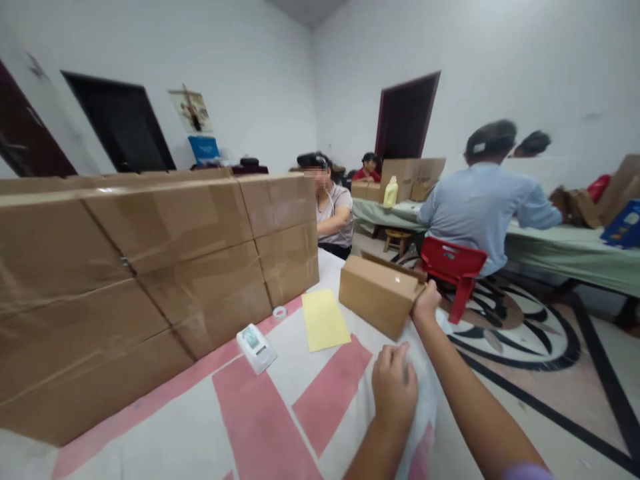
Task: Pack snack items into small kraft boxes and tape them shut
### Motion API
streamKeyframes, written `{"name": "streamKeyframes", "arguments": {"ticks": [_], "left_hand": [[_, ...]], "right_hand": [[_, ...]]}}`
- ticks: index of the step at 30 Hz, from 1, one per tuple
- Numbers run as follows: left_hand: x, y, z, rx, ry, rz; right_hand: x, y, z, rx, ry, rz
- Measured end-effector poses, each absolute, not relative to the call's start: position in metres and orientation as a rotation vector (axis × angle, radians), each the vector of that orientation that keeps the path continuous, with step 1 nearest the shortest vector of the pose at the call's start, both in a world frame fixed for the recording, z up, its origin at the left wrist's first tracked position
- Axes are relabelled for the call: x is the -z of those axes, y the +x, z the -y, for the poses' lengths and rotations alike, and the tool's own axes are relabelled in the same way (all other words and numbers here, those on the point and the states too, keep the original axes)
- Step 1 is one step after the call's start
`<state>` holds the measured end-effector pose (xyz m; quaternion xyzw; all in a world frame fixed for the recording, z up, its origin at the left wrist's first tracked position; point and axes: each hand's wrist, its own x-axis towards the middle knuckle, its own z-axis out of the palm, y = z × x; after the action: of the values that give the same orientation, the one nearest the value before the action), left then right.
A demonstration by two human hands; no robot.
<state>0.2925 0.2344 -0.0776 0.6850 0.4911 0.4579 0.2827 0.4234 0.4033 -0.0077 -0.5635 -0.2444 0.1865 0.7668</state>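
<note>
My right hand reaches out and grips the near right corner of a small brown cardboard box that rests on the table with its flap open. My left hand is curled into a loose fist and rests on the white and pink tablecloth at the table's right edge; nothing shows in it. A yellow sheet lies flat just left of the box.
A wall of big taped cartons runs along the left. In front of it lie a small white device and a tape roll. People sit at a green-covered table behind; a red chair stands close.
</note>
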Motion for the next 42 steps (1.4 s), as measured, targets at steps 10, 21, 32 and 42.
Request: {"name": "streamKeyframes", "arguments": {"ticks": [10,21,32,42], "left_hand": [[0.074,0.288,-0.245,-1.175,1.227,-1.373],[0.057,0.259,-0.243,-1.436,1.288,-1.398],[0.015,0.164,-0.395,-1.331,2.076,-1.621],[0.036,0.178,-0.446,-1.228,2.365,-1.475]], "right_hand": [[0.028,0.331,-0.535,-0.275,-1.371,0.752],[0.041,0.32,-0.493,-0.083,-0.975,1.172],[0.045,0.32,-0.488,-0.161,-0.864,1.315],[0.043,0.324,-0.489,-0.096,-0.921,1.448]]}}
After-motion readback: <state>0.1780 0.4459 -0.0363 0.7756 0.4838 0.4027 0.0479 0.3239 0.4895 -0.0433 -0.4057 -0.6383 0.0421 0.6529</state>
